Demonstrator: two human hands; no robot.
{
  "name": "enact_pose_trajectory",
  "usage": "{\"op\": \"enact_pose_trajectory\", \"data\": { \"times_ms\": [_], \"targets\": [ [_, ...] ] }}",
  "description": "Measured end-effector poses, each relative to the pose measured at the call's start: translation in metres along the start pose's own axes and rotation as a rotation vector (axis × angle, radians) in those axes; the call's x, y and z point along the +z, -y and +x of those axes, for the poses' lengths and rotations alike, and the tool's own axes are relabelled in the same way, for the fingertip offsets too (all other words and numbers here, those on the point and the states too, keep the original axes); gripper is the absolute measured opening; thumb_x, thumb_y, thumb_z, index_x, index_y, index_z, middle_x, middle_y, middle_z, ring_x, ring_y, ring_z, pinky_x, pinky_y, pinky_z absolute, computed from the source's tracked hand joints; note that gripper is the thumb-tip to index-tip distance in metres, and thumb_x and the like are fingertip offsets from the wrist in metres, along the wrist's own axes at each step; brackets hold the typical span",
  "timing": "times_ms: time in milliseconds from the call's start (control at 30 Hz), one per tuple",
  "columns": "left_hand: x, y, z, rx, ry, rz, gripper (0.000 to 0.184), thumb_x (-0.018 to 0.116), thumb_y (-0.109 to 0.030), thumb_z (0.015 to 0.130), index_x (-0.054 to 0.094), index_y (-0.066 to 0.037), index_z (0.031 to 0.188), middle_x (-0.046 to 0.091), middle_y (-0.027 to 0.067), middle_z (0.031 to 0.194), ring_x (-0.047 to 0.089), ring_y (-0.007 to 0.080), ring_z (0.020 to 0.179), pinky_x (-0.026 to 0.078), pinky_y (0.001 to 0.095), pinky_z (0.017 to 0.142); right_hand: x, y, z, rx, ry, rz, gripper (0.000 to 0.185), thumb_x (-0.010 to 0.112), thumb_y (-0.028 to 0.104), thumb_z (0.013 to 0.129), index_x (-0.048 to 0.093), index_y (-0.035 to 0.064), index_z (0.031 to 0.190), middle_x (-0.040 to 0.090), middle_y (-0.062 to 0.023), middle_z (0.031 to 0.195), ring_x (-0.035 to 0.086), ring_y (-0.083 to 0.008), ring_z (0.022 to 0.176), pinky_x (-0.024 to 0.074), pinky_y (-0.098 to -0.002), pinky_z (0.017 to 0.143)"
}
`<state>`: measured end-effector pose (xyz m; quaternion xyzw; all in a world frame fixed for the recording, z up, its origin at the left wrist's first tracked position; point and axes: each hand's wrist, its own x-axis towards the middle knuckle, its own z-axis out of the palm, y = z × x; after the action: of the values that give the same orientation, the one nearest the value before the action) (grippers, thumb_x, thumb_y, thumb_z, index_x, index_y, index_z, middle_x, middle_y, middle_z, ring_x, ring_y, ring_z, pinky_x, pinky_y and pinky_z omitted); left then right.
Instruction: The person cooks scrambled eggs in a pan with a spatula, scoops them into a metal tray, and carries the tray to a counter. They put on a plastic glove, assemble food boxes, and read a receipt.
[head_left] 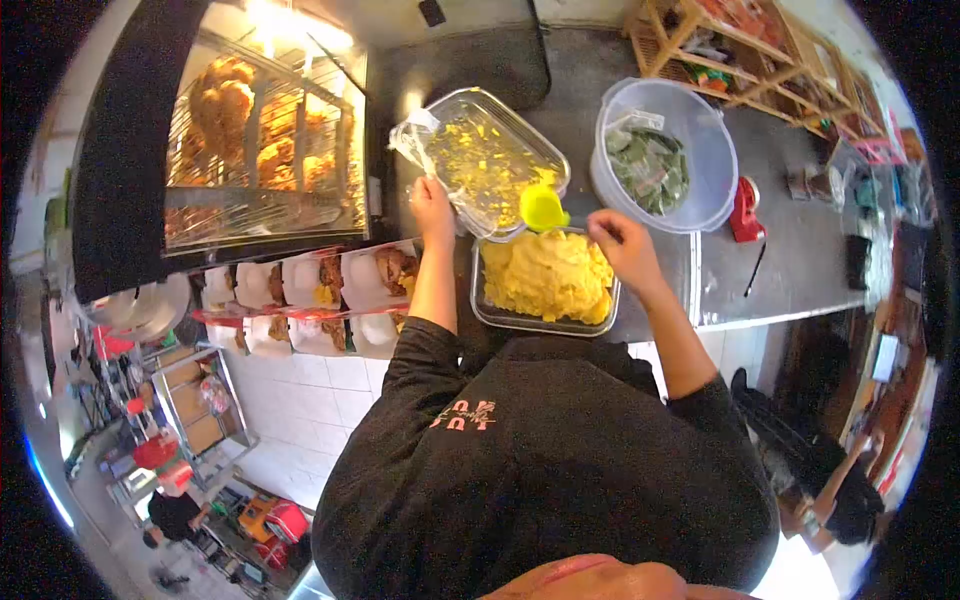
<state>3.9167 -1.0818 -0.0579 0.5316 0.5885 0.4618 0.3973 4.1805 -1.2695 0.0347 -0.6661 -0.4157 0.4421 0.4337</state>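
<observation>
Your left hand (pixel 432 208) pinches crumpled clear plastic film (pixel 412 140); your right hand (pixel 622 248) apparently grips a round yellow-green plastic scoop (pixel 541 206) beside lumpy, soft-looking yellow mash (pixel 548 275) heaped in a rectangular clear-walled tray (pixel 540 326).
</observation>
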Motion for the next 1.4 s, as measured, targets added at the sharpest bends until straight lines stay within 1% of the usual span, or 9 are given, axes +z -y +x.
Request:
{"op": "enact_pose_trajectory", "data": {
  "times_ms": [200,333,567,667,767,1000,1100,1233,1400],
  "targets": [
    [-0.013,0.007,-0.004,-0.023,0.018,-0.362,0.023,0.046,-0.021,0.106,0.048,-0.007,0.088,0.042,-0.0052,0.077,0.038,0.0057,0.068,0.034,0.0252,0.061,-0.029,-0.109,-0.101,0.467,-0.396,0.276,0.018,0.063,0.018,0.096,0.067,0.0017,0.103,0.068,-0.0052,0.079,0.064,-0.0148,0.073,0.0517,-0.0303,0.069],
    [-0.032,-0.017,-0.012,-0.014,0.035,-0.561,0.022,0.047,-0.023,0.106,0.047,-0.009,0.088,0.042,-0.0061,0.075,0.037,0.0034,0.065,0.033,0.0232,0.06,-0.013,-0.164,-0.105,0.089,-0.465,-0.388,0.021,0.064,0.022,0.095,0.068,0.0013,0.101,0.067,-0.0084,0.073,0.061,-0.014,0.063,0.0484,-0.0308,0.06],
    [-0.078,-0.116,-0.037,-0.002,0.02,-0.667,0.024,0.05,-0.028,0.105,0.055,-0.006,0.096,0.058,-0.0004,0.084,0.057,0.0092,0.073,0.05,0.0278,0.065,-0.021,-0.145,-0.093,0.289,-0.372,-0.382,0.036,0.065,0.027,0.094,0.059,0.006,0.123,0.07,-0.0098,0.083,0.066,-0.0174,0.07,0.0525,-0.0326,0.063],
    [-0.096,-0.126,-0.033,-0.049,-0.023,-0.655,0.028,0.052,-0.032,0.104,0.058,-0.004,0.107,0.065,0.0056,0.098,0.065,0.0152,0.082,0.056,0.032,0.067,-0.021,-0.158,-0.113,0.576,-0.517,0.05,0.048,0.069,0.039,0.089,0.058,0.0102,0.125,0.07,-0.0112,0.104,0.069,-0.028,0.08,0.0568,-0.0426,0.073],
    [-0.102,-0.121,-0.026,-0.025,-0.066,-0.748,0.032,0.054,-0.034,0.102,0.058,-0.004,0.111,0.065,0.0063,0.103,0.065,0.0162,0.084,0.056,0.0328,0.068,-0.018,-0.164,-0.141,0.67,0.036,0.7,0.054,0.068,0.036,0.091,0.051,0.0109,0.135,0.063,-0.0081,0.119,0.067,-0.0251,0.095,0.0578,-0.0434,0.074],
    [-0.118,-0.149,-0.051,-0.05,-0.077,-0.675,0.042,0.055,-0.037,0.101,0.056,-0.003,0.125,0.063,0.0088,0.117,0.065,0.0203,0.098,0.057,0.0368,0.081,-0.005,-0.175,-0.146,0.508,0.094,0.633,0.079,0.059,0.01,0.093,0.016,0.0188,0.16,0.038,-0.0101,0.154,0.057,-0.025,0.12,0.0558,-0.0455,0.088],
    [-0.129,-0.14,-0.053,-0.012,-0.058,-0.651,0.044,0.055,-0.037,0.1,0.055,-0.001,0.126,0.063,0.0103,0.117,0.065,0.0213,0.097,0.057,0.0366,0.081,-0.02,-0.178,-0.124,0.503,0.147,0.496,0.082,0.063,0.014,0.09,0.018,0.0171,0.159,0.039,-0.0139,0.155,0.057,-0.0282,0.121,0.0534,-0.0432,0.093],
    [-0.169,-0.141,-0.062,-0.094,-0.048,-0.616,0.047,0.057,-0.038,0.098,0.057,0.0,0.125,0.064,0.0121,0.116,0.067,0.023,0.094,0.058,0.0364,0.077,-0.031,-0.079,-0.121,0.436,0.057,-0.584,0.057,0.063,0.019,0.087,0.051,0.0034,0.141,0.058,-0.0205,0.133,0.056,-0.0392,0.121,0.0476,-0.044,0.1],
    [-0.193,-0.179,-0.11,-0.145,0.005,-0.711,0.046,0.053,-0.037,0.099,0.057,0.0,0.126,0.065,0.0131,0.114,0.068,0.0236,0.092,0.059,0.0376,0.075,0.017,0.017,-0.081,-0.601,-0.172,-0.611,0.039,0.066,0.017,0.085,0.063,0.0113,0.123,0.062,-0.0128,0.111,0.057,-0.0341,0.108,0.0465,-0.0457,0.092]
  ]
}}
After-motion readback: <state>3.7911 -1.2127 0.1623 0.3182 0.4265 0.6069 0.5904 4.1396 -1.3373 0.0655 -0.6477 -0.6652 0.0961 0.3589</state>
